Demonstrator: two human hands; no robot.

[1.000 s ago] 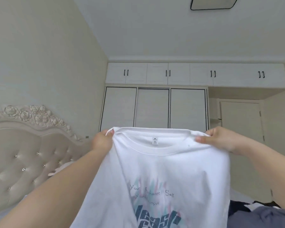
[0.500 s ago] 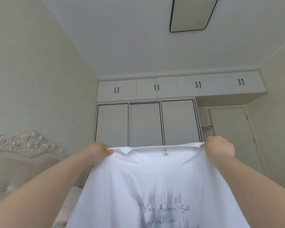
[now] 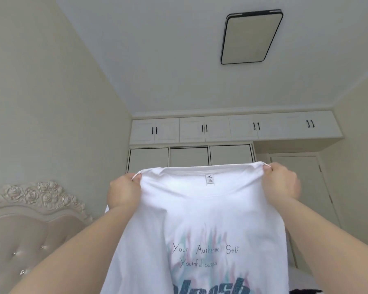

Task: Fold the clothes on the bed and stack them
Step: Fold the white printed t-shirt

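Single head view, tilted up toward wardrobe [image 3: 189,143], ceiling; close behind hands.

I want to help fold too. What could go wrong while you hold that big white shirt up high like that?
The white T-shirt hangs only from its shoulder corners, pinched by the left hand and right hand; if one pinch slips, it could drop crooked. It also hides the bed below, so laying it down flat may go wrong.

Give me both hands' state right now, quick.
Left hand: grips the white T-shirt at its left shoulder.
Right hand: grips the same T-shirt at its right shoulder.
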